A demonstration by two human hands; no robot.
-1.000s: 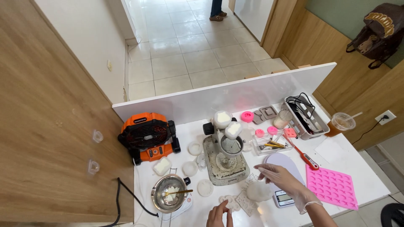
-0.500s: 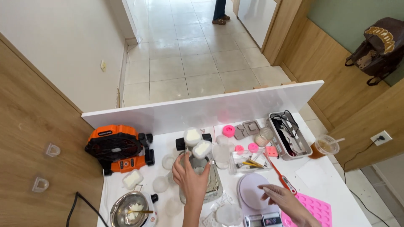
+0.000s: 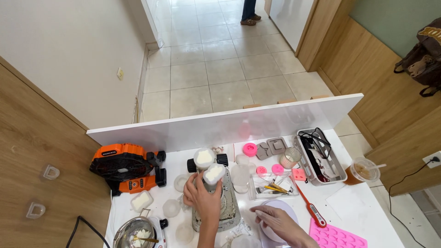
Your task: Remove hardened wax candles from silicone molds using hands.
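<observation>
Low in the frame's centre, the white table [image 3: 358,206] carries an orange fan [image 3: 125,166] at left. The left hand [image 3: 202,197] grips a white-filled jar [image 3: 214,174] (just above its knuckles), while the right hand [image 3: 278,221] lies flat, fingers spread, on a white plate [image 3: 287,207] at lower right.

Bright, even daylight, soft shadows, sharp focus, slight wide-angle distortion.

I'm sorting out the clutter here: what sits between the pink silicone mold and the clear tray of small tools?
In the head view, a red-handled probe thermometer lies slanting on the white table between the pink silicone mold and the clear tray.
</observation>
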